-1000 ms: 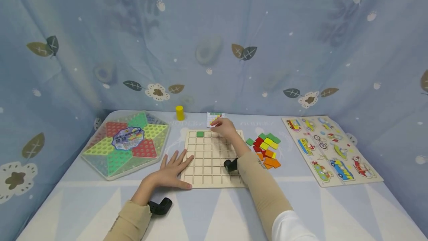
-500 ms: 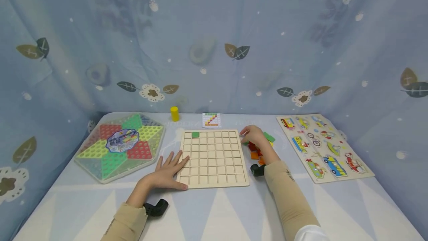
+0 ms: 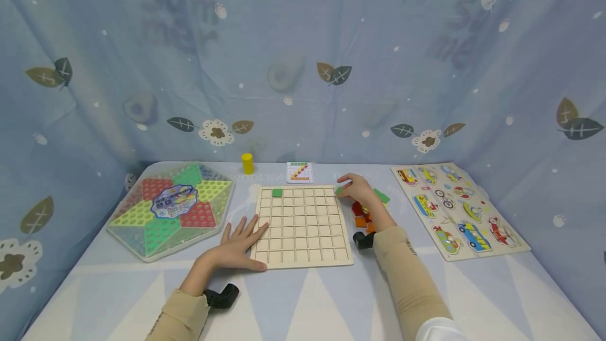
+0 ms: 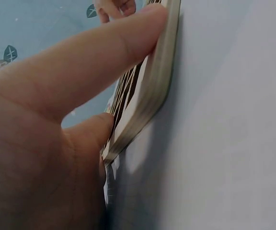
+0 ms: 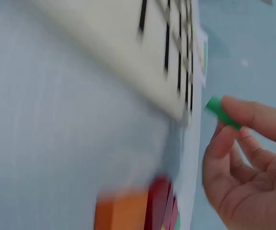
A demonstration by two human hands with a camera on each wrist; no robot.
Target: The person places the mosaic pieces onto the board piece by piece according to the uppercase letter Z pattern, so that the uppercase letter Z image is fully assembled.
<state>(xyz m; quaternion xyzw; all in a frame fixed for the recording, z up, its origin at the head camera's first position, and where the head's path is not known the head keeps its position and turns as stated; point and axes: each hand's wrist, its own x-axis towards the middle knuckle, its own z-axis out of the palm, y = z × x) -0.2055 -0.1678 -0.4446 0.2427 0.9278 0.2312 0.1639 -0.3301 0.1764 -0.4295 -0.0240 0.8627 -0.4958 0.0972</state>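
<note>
Left hand (image 3: 236, 250), fingers spread wide, rests on the left edge of the board (image 3: 300, 232); from my end I see 1 green tile (image 3: 277, 192) in its top row. Near the upper right corner, the right hand (image 3: 359, 189) pinches a 2nd green tile (image 5: 223, 113), loose tiles (image 3: 361, 222) partly hidden by the hand.

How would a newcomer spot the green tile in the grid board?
Find the pale wooden grid board mid-table, with the left hand touching its left side. Go to its far row, second cell from the left: the green tile lies there. It alone fills a cell; another green piece is pinched in the right hand.
</note>
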